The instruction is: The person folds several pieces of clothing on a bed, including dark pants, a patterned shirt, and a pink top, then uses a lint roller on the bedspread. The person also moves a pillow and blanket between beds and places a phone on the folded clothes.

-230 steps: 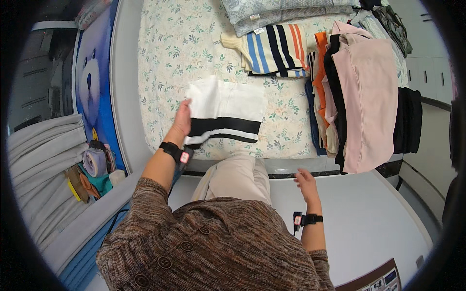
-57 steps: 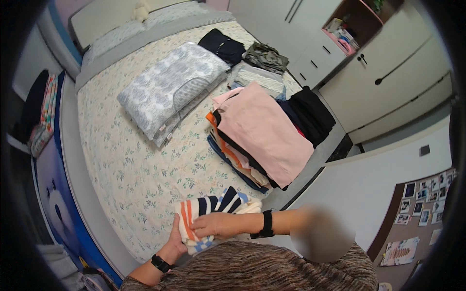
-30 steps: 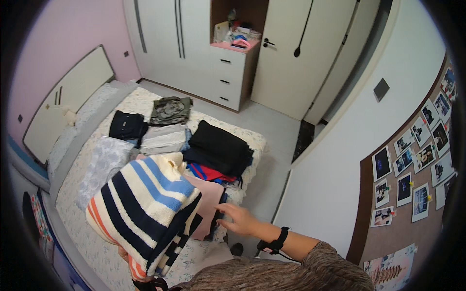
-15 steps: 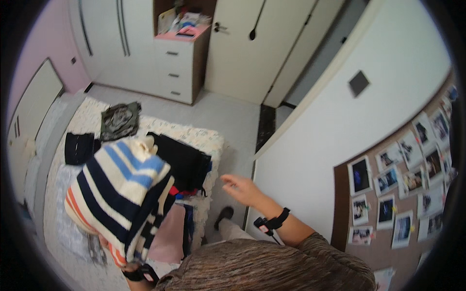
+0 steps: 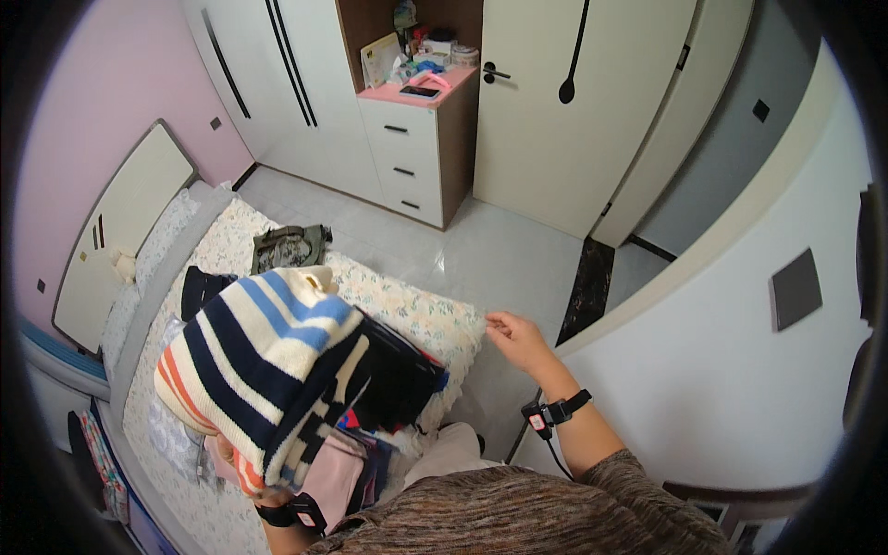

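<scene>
A knitted sweater (image 5: 268, 342) in cream, navy, light blue and orange stripes hangs in a bunch above the bed, held up by my left hand (image 5: 228, 451). That hand is mostly hidden by the knit, with a few fingers showing at the orange edge. My right hand (image 5: 518, 342) is held out beside the bed's corner, fingers loosely extended and nothing visible in them. Black folded clothing (image 5: 398, 375) lies on the bed just right of the sweater. Below it, nearer to me, is a pink folded garment (image 5: 333, 476).
The bed (image 5: 398, 291) has a floral sheet. Toward its far side lie a camouflage garment (image 5: 289, 248) and a dark garment (image 5: 202, 289). A white drawer cabinet (image 5: 402, 148) and a door (image 5: 555, 120) stand beyond. A white wall (image 5: 684, 370) runs along my right.
My view has turned left, so the room has shifted rightward and the photo board has mostly left the picture. The sweater stays in my left hand; my right hand remains raised, holding nothing.
</scene>
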### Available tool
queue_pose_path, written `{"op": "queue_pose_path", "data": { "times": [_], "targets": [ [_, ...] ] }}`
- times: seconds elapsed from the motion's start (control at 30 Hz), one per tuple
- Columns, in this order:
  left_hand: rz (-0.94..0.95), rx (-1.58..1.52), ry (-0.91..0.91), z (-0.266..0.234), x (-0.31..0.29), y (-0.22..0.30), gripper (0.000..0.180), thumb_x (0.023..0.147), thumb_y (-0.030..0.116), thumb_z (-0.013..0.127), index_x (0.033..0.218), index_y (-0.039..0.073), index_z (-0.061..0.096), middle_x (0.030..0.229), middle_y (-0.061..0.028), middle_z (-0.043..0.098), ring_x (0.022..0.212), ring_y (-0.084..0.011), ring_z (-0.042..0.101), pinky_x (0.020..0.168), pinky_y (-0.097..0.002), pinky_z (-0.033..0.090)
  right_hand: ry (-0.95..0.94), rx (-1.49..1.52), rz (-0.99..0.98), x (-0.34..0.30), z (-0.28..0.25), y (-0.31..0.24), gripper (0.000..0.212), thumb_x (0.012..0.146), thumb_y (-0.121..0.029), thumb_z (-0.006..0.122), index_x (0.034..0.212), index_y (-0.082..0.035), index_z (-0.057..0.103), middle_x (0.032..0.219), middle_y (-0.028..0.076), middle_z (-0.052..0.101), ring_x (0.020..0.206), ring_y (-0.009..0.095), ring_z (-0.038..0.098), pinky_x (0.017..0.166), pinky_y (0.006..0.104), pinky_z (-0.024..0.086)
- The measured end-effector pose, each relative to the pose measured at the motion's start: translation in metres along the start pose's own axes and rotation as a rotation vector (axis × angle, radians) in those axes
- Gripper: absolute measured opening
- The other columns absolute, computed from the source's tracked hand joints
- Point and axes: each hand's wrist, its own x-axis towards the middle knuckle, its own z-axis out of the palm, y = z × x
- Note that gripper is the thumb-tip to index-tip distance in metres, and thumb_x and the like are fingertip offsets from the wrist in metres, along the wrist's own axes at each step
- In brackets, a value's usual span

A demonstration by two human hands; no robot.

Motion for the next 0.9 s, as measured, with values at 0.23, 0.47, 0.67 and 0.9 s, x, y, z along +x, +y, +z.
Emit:
{"op": "queue_pose_path", "data": {
  "times": [0.23, 0.47, 0.67, 0.9],
  "targets": [
    [-0.003, -0.072, -0.053, 0.085, 0.097, -0.067, 0.057, 0.084, 0.023, 0.051, 0.132, -0.006, 0.041, 0.125, -0.0207, 0.054, 0.112, -0.0297, 0.056, 0.098, -0.0388, 0.046, -0.001, -0.003, 0.063, 0.073, -0.075, 0.034, 0.033, 0.088, -0.020, 0.060, 0.114, 0.000, 0.058, 0.101, 0.016, 0.066, 0.090, 0.023, 0.065, 0.078, 0.0315, 0.051],
    [-0.091, -0.244, -0.100, 0.172, 0.219, -0.163, 0.056, 0.083, 0.022, 0.052, 0.130, -0.007, 0.042, 0.123, -0.0211, 0.056, 0.110, -0.0289, 0.057, 0.097, -0.0379, 0.048, 0.115, -0.149, 0.146, 0.151, -0.189, 0.069, 0.031, 0.088, -0.018, 0.060, 0.114, 0.000, 0.059, 0.101, 0.016, 0.066, 0.090, 0.022, 0.065, 0.077, 0.0314, 0.051],
    [-0.206, -0.269, -0.242, 0.252, 0.296, -0.211, 0.069, 0.070, 0.015, 0.052, 0.133, -0.006, 0.037, 0.128, -0.0217, 0.052, 0.115, -0.0341, 0.054, 0.103, -0.0431, 0.042, 0.299, -0.114, 0.240, 0.196, -0.261, 0.114, 0.030, 0.088, -0.017, 0.061, 0.114, -0.002, 0.060, 0.099, 0.012, 0.068, 0.087, 0.018, 0.064, 0.075, 0.0307, 0.051],
    [-0.238, -0.164, -0.083, 0.293, 0.328, -0.264, 0.073, 0.069, 0.015, 0.053, 0.136, -0.005, 0.034, 0.129, -0.0210, 0.051, 0.116, -0.0349, 0.052, 0.105, -0.0418, 0.038, 0.193, -0.117, 0.346, 0.282, -0.308, 0.194, 0.029, 0.089, -0.019, 0.061, 0.112, -0.002, 0.060, 0.101, 0.013, 0.067, 0.090, 0.021, 0.064, 0.078, 0.0323, 0.050]
  ]
}}
